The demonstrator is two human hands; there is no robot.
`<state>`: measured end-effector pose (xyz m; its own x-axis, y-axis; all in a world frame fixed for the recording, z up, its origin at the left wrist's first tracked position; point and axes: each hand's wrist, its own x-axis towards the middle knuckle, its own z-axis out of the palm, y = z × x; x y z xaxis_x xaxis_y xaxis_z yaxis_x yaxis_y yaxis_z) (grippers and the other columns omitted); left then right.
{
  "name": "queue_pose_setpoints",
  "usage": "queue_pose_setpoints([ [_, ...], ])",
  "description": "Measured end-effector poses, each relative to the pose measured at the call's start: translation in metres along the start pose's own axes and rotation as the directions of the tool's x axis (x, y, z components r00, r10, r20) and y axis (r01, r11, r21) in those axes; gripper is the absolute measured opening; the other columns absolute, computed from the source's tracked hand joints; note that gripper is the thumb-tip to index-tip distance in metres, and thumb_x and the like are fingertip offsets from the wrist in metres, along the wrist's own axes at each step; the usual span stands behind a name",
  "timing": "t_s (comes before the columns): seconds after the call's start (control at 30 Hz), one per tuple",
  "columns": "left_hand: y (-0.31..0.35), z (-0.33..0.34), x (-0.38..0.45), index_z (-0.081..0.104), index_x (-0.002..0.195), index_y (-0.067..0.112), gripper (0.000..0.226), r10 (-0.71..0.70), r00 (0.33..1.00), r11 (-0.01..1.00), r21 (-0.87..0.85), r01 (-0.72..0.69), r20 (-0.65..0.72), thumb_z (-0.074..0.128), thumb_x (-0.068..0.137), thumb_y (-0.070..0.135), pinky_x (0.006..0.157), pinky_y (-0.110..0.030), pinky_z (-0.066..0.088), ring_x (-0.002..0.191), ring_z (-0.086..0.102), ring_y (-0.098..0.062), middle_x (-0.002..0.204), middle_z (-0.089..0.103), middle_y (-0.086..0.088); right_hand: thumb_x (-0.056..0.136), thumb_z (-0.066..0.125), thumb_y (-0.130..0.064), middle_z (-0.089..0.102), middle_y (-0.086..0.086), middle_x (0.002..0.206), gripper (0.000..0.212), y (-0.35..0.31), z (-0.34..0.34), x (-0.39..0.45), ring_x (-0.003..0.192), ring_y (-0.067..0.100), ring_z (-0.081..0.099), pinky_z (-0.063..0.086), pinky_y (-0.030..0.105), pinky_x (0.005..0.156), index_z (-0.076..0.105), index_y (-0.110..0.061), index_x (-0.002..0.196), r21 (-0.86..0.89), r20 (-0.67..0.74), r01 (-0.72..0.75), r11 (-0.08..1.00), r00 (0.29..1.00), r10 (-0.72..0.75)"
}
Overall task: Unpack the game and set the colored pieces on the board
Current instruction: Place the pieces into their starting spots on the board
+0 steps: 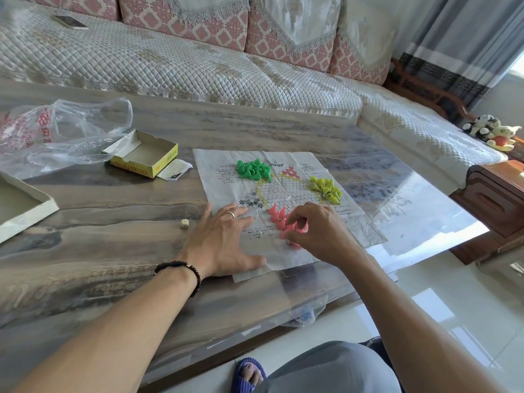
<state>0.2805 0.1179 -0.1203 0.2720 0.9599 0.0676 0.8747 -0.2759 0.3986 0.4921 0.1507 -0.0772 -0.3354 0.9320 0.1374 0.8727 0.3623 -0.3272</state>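
A paper game board (286,194) printed with a honeycomb star lies flat on the table. Green cone pieces (253,170) are heaped at its far left point and yellow-green pieces (326,188) at its right point. A pile of pink pieces (280,219) sits at the near point. My right hand (317,231) hovers over the pink pile, with its fingers curled round a pink piece (302,226). My left hand (226,242) lies flat with fingers spread, pressing the board's near left part.
The open yellow game box (144,156) stands left of the board with a folded slip (174,170) beside it. A clear plastic bag (56,131) lies further left. A small die (185,223) rests near my left hand. A pale lid (25,208) is at the far left.
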Motion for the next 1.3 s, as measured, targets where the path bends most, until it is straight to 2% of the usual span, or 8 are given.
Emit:
queue_pose_setpoints([
  [0.13,-0.001,0.000,0.000,0.036,0.147,0.024,0.102,0.005,1.000,1.000,0.007,-0.005,0.006,0.053,0.063,0.079,0.119,-0.048,-0.001,0.147,0.008,-0.008,0.158,0.022,0.005,0.075,0.067,-0.013,0.059,-0.013,0.065,0.011,0.007,-0.010,-0.010,0.060,0.001,0.053,0.038,0.013,0.056,0.063,-0.024,0.074,0.042,-0.083,-0.014,0.999,0.996,0.018],
  [0.2,-0.001,0.001,0.000,0.034,0.148,0.024,0.103,0.009,1.000,1.000,0.008,-0.009,0.007,0.054,0.064,0.079,0.119,-0.048,-0.001,0.147,0.008,-0.009,0.158,0.022,0.004,0.074,0.062,-0.009,0.058,-0.014,0.063,0.013,0.010,-0.013,-0.015,0.060,0.002,0.054,0.042,0.015,0.055,0.063,-0.022,0.073,0.045,-0.079,-0.036,0.998,0.996,0.040],
  [0.33,0.000,0.000,0.001,0.033,0.148,0.024,0.107,0.008,1.000,1.000,0.012,-0.008,0.011,0.049,0.060,0.080,0.119,-0.048,-0.001,0.147,0.009,-0.009,0.158,0.023,0.004,0.074,0.059,-0.010,0.059,-0.016,0.066,0.013,0.013,-0.011,-0.021,0.061,0.006,0.056,0.052,0.032,0.060,0.066,-0.021,0.075,0.015,-0.028,-0.048,0.999,0.998,0.048],
  [0.57,0.000,-0.001,0.000,0.034,0.148,0.023,0.106,0.004,1.000,1.000,0.006,-0.004,0.013,0.048,0.059,0.079,0.119,-0.046,-0.003,0.147,0.009,-0.009,0.158,0.023,0.004,0.075,0.061,-0.013,0.063,-0.014,0.070,0.009,0.016,-0.001,-0.018,0.067,0.006,0.059,0.053,0.032,0.064,0.067,-0.020,0.074,0.051,-0.023,-0.021,0.998,0.999,0.022],
  [0.73,0.000,0.000,0.001,0.035,0.148,0.023,0.106,0.009,1.000,1.000,0.010,-0.009,0.010,0.048,0.059,0.079,0.119,-0.046,-0.002,0.147,0.009,-0.009,0.158,0.023,0.004,0.077,0.072,-0.022,0.063,-0.016,0.072,0.006,0.019,-0.002,-0.025,0.065,0.002,0.058,0.047,0.016,0.061,0.066,-0.020,0.076,0.066,-0.005,-0.011,0.998,1.000,0.011],
  [0.97,0.000,-0.001,0.001,0.034,0.148,0.024,0.106,0.012,1.000,1.000,0.009,-0.012,0.011,0.048,0.059,0.080,0.119,-0.046,-0.003,0.147,0.009,-0.009,0.158,0.024,0.004,0.080,0.064,-0.017,0.057,-0.012,0.080,0.011,0.020,0.004,-0.037,0.066,0.001,0.052,0.042,0.020,0.062,0.065,-0.021,0.090,0.021,-0.005,0.010,1.000,1.000,-0.010],
  [1.13,-0.001,0.001,0.002,0.036,0.147,0.023,0.105,0.012,1.000,1.000,0.014,-0.012,0.006,0.048,0.059,0.080,0.119,-0.047,-0.001,0.147,0.010,-0.009,0.158,0.024,0.005,0.080,0.061,-0.011,0.062,-0.013,0.079,0.012,0.013,0.005,-0.039,0.072,0.005,0.055,0.046,0.019,0.066,0.066,-0.021,0.083,0.179,-0.092,-0.064,0.982,0.992,0.081],
  [1.3,-0.003,0.003,0.002,0.037,0.147,0.024,0.108,0.014,1.000,1.000,0.009,-0.014,-0.001,0.045,0.056,0.083,0.120,-0.047,0.000,0.146,0.011,-0.009,0.158,0.025,0.005,0.088,0.054,-0.008,0.060,-0.007,0.090,0.018,0.005,0.010,-0.040,0.073,0.004,0.050,0.039,0.017,0.066,0.063,-0.022,0.093,0.269,-0.127,-0.114,0.956,0.980,0.152],
])
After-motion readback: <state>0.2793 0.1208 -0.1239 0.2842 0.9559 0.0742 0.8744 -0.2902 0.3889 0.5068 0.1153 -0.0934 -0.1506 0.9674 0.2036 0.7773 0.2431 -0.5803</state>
